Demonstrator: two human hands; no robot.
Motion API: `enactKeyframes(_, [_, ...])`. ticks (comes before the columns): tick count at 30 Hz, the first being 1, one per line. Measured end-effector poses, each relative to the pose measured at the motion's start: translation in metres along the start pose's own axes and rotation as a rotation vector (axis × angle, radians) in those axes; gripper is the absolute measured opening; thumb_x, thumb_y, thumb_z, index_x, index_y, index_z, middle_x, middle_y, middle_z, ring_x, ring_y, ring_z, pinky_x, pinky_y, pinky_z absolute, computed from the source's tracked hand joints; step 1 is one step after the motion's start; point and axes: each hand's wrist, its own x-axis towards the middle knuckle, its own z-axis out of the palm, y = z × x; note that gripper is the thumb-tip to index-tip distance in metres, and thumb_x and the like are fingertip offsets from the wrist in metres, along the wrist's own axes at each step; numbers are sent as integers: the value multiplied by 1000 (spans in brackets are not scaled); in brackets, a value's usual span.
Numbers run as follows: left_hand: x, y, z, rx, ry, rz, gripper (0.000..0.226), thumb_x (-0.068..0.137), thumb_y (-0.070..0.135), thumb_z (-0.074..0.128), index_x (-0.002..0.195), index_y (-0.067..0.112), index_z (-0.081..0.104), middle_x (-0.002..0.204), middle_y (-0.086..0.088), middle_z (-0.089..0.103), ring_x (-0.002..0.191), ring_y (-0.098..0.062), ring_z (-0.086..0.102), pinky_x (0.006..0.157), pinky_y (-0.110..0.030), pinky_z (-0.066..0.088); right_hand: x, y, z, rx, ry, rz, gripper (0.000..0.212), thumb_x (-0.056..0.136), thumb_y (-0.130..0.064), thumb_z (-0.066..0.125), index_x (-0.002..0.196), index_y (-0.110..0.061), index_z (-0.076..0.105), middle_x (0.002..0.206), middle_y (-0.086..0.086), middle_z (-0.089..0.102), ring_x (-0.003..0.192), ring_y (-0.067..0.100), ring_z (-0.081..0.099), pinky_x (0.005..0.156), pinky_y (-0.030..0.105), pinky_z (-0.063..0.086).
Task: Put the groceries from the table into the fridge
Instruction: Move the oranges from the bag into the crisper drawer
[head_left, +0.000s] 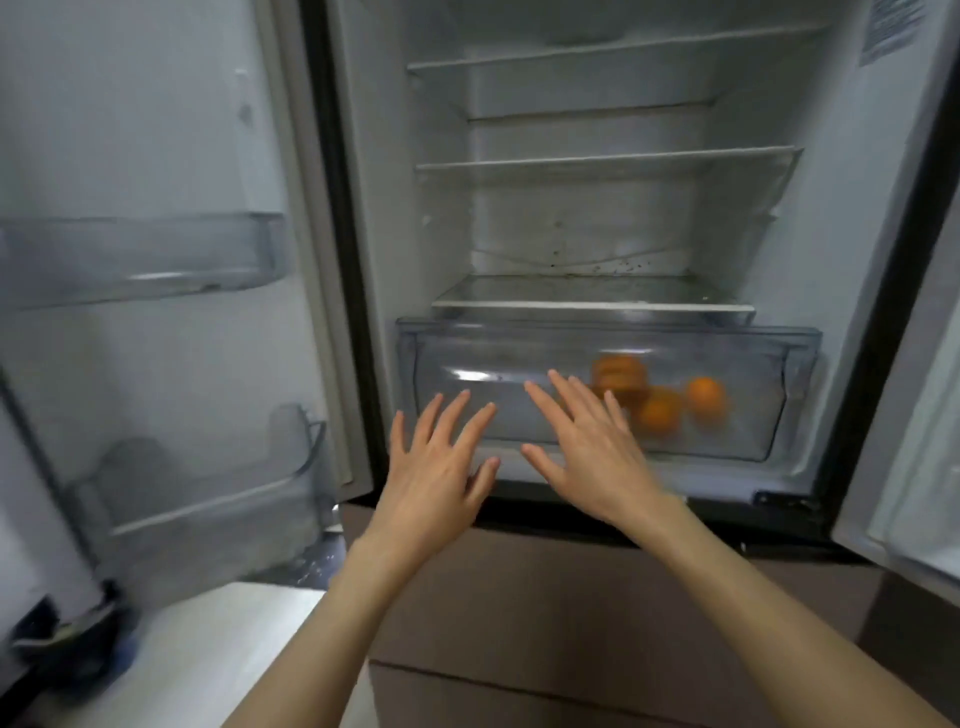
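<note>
The fridge (597, 218) stands open in front of me, its glass shelves bare. At its bottom sits a clear crisper drawer (769, 395) with several oranges (660, 413) inside, seen through the front. My left hand (436, 467) and my right hand (587, 447) are both flat with fingers spread, side by side at the drawer's front on its left half. Neither hand holds anything. Whether the fingertips touch the plastic is unclear because of blur.
The left fridge door (156, 260) is swung open with two clear door bins (140, 260). Part of the right door (914, 467) shows at the right edge. A brown lower drawer front (571, 597) lies below. A white surface (208, 649) is at lower left.
</note>
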Motion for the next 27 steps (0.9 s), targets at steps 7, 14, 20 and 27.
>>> enactKeyframes(7, [-172,-40,-31,-38,-182,-217,69,84,57,9,147,31,18,156,0,18,145,-23,10,114,-51,8,-87,-120,55,72,-224,-91,68,94,-51,38,149,-30,4,159,2,1,146,20,-1,117,47,1])
enactKeyframes(14, [-318,-95,-77,31,-284,-518,74,80,61,2,148,31,11,157,-1,12,145,-24,6,115,-48,5,-137,-254,102,210,-378,-345,65,93,-58,29,149,-34,5,159,-2,3,146,18,-1,116,42,-2])
enactKeyframes(20, [-396,-166,-127,103,-238,-769,63,91,57,16,148,32,7,158,1,5,145,-20,-3,115,-45,-1,-130,-371,131,274,-403,-562,65,95,-55,31,149,-32,5,159,-2,3,146,19,1,117,41,2])
enactKeyframes(27, [-466,-263,-176,222,-216,-1022,57,97,45,30,148,31,9,157,2,4,145,-19,-5,116,-44,-1,-106,-517,172,370,-435,-787,65,95,-53,33,149,-29,8,158,1,8,146,20,4,118,41,5])
